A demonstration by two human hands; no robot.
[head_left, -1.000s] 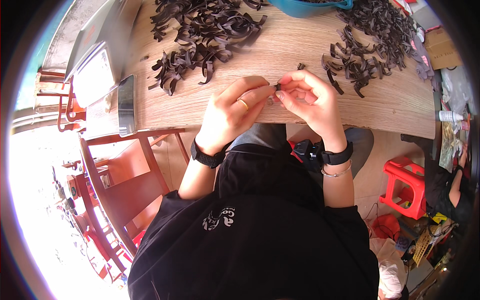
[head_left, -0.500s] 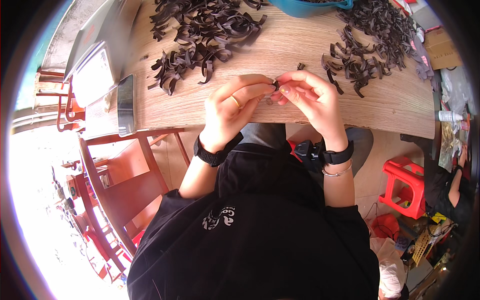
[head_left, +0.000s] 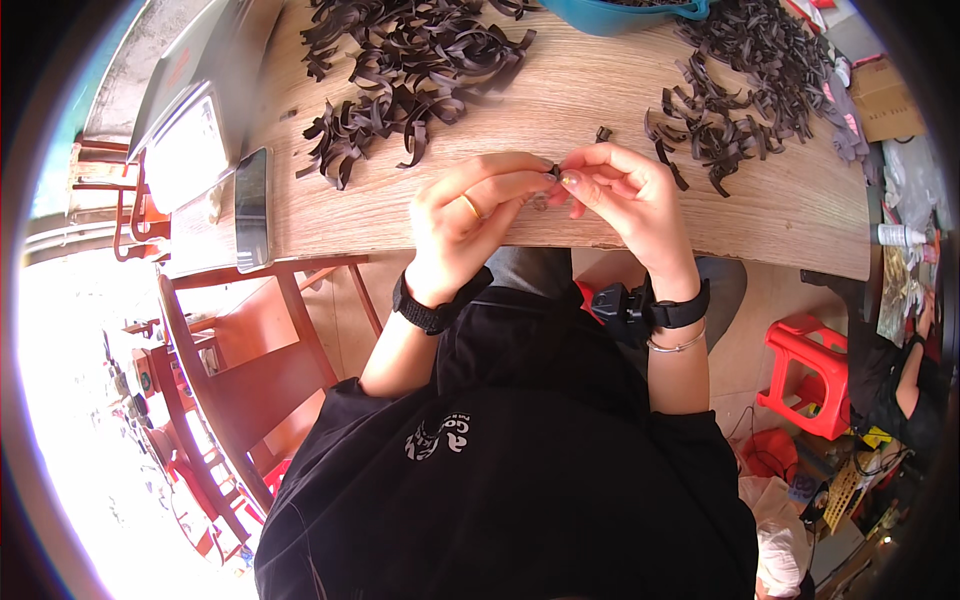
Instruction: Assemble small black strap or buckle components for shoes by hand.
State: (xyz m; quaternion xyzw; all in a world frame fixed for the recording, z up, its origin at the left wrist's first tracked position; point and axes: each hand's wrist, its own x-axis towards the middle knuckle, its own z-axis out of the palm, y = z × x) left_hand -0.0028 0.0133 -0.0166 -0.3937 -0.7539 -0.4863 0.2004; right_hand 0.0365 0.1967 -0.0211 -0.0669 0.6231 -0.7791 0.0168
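Note:
My left hand [head_left: 470, 215] and my right hand [head_left: 625, 195] meet fingertip to fingertip over the near edge of a wooden table [head_left: 590, 110]. Together they pinch a small dark strip piece [head_left: 553, 174] between thumbs and forefingers. A heap of dark brown strips [head_left: 410, 70] lies on the table ahead of my left hand. A second heap [head_left: 740, 90] spreads to the right, beyond my right hand. One small loose piece [head_left: 602, 133] sits just past my fingers.
A dark phone [head_left: 251, 208] lies at the table's left edge beside a flat light tray [head_left: 185, 150]. A blue bowl [head_left: 625, 12] stands at the far edge. A red-brown chair [head_left: 250, 370] stands left, a red stool [head_left: 812, 375] right, where another person [head_left: 900, 380] sits.
Both hands stayed over the table edge. The fingers shifted slightly around the small piece, and the left hand turned a little inward.

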